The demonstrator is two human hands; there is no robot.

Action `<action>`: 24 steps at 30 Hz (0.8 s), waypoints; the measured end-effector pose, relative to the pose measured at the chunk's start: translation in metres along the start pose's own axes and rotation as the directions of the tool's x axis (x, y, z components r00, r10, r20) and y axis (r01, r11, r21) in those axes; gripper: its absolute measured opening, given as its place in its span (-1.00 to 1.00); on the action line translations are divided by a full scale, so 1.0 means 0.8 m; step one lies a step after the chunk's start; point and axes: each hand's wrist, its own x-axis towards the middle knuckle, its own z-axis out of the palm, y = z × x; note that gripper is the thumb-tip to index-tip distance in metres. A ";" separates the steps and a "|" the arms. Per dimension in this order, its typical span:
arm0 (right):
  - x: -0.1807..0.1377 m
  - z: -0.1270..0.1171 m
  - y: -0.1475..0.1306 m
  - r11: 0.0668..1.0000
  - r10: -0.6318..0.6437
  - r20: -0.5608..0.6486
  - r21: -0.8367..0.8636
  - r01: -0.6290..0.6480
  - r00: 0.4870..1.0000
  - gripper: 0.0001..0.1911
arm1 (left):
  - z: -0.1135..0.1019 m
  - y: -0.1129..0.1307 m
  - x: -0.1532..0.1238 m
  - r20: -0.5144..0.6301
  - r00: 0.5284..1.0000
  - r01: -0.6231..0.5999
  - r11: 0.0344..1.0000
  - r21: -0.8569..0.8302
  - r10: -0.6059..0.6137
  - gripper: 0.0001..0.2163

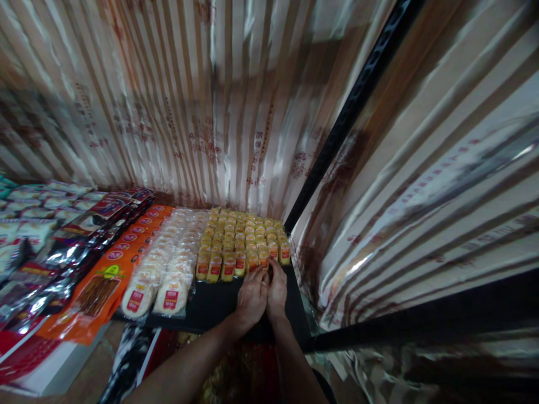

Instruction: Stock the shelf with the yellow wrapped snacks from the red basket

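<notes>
Small yellow wrapped snack cakes (228, 265) with red labels stand in several rows on the black shelf (213, 306). My left hand (252, 294) reaches to the front row right of the middle, its fingers curled against a wrapped cake there. Close beside it, my right hand (277, 289) has its fingers bent round the right side of the same spot. The two hands nearly touch, and the fingertips are partly hidden, with the image dim and soft.
Left of the cakes lie two rows of round white wrapped biscuits (170, 296), then orange snack bags (99, 289), dark shiny packets (73, 247) and white packets (37, 230). A black metal post (337, 129) rises at the right corner. Striped, printed plastic sheeting (236, 112) hangs behind.
</notes>
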 end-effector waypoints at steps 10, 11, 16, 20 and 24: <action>-0.017 -0.015 -0.009 0.998 -0.014 -0.008 -0.068 0.014 1.000 -0.47 | -0.011 0.017 -0.018 0.035 0.999 0.025 1.000 0.016 -0.026 -0.67; -0.022 -0.016 -0.008 0.997 -0.014 -0.008 -0.071 0.014 1.000 -0.48 | -0.011 0.018 -0.023 0.042 0.999 0.024 1.000 0.019 -0.025 -0.67; -0.061 -0.024 -0.014 0.999 -0.018 -0.003 -0.038 0.018 1.000 -0.50 | -0.018 0.018 -0.058 0.062 0.998 -0.012 1.000 -0.005 0.012 -0.68; -0.102 -0.038 -0.032 1.000 -0.015 0.038 0.027 0.014 0.999 -0.53 | -0.033 0.012 -0.100 0.101 0.985 -0.137 0.989 -0.058 0.143 -0.70; -0.155 -0.055 -0.045 0.998 -0.023 0.110 0.061 0.017 0.994 -0.59 | -0.051 0.001 -0.148 0.187 0.963 -0.176 0.977 -0.121 0.196 -0.71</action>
